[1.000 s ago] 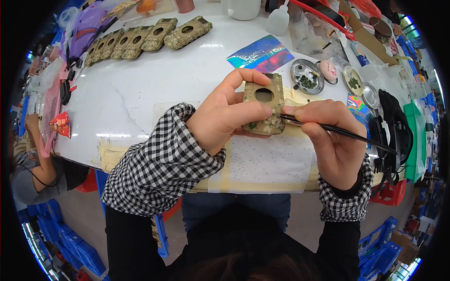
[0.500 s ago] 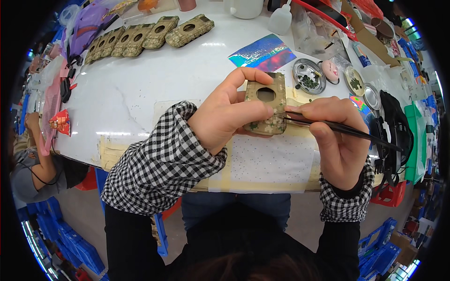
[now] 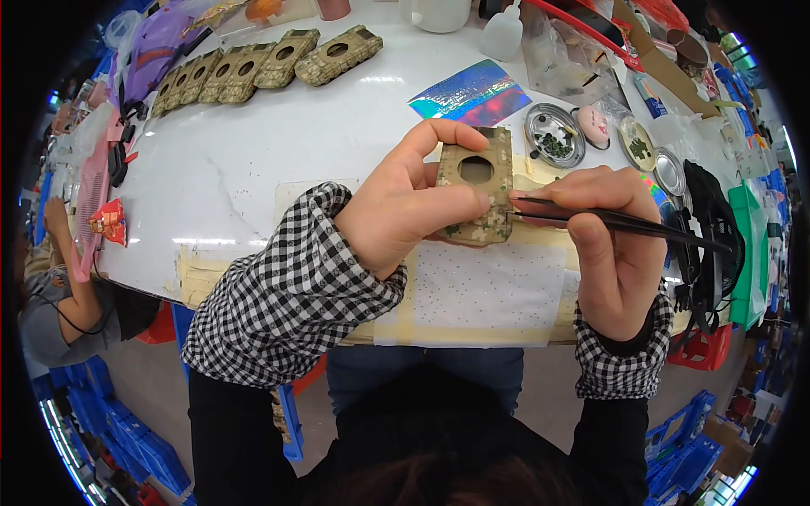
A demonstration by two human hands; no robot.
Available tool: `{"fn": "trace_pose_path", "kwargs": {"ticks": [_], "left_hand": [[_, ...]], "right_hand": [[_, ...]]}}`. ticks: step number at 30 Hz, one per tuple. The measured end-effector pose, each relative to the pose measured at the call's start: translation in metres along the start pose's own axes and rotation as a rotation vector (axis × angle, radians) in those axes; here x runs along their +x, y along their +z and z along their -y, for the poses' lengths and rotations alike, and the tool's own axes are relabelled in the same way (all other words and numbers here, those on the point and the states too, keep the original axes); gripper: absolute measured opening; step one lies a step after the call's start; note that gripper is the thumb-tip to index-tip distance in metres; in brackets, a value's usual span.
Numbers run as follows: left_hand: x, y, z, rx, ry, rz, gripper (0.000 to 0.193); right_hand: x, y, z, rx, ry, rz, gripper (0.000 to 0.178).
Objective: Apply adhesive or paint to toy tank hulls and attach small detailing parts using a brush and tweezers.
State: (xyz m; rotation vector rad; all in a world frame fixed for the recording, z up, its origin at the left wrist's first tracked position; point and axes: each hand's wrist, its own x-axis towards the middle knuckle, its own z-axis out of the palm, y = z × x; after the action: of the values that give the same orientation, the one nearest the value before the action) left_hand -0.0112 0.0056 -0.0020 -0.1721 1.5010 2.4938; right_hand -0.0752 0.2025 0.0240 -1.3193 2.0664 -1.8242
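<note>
Between the thumb and fingers of my left hand (image 3: 413,198) is a camouflage-patterned model tank hull (image 3: 456,173) with a round hole in its top. My right hand (image 3: 620,223) is closed round black tweezers (image 3: 641,226). Their tips are at the hull's right edge, slightly apart; whether a tiny part sits between them I cannot tell. Below my hands lies a white sheet (image 3: 485,295) dotted with small specks, taped to the table. To the right, a round metal dish (image 3: 553,139) holds small dark green parts.
Several similar hulls (image 3: 287,59) stand in a row at the far left. A shiny holographic sheet (image 3: 472,94), a white squeeze bottle (image 3: 504,34) and a second dish (image 3: 637,143) are farther back. A black bag (image 3: 713,219) lies at the right. Another person's arm (image 3: 72,236) shows at the far left.
The tweezers have drawn slightly right, their tips shifting from over the hull's side to its right edge. The fingers of my right hand have shifted a little. My left hand keeps its hold.
</note>
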Motion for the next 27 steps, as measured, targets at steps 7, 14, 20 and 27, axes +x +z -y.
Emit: {"fn": "trace_pose_path", "kwargs": {"ticks": [7,14,20,27], "left_hand": [[0.0003,0.0001,-0.0007,-0.018,-0.018,-0.001,0.043],[-0.0002,0.0028,-0.0027,-0.097,-0.012,0.000,0.044],[-0.0016,0.0030,-0.0053,-0.083,-0.044,-0.010,0.043],[-0.0008,0.0049,-0.0030,-0.084,-0.025,-0.049,0.042]], "right_hand": [[-0.0005,0.0006,0.0000,0.028,0.034,-0.011,0.014],[-0.0013,0.0007,-0.0034,0.036,0.022,-0.030,0.014],[-0.0014,0.0012,-0.0066,-0.050,-0.033,0.007,0.015],[0.0001,0.0020,-0.0037,-0.095,-0.060,0.028,0.016]]}}
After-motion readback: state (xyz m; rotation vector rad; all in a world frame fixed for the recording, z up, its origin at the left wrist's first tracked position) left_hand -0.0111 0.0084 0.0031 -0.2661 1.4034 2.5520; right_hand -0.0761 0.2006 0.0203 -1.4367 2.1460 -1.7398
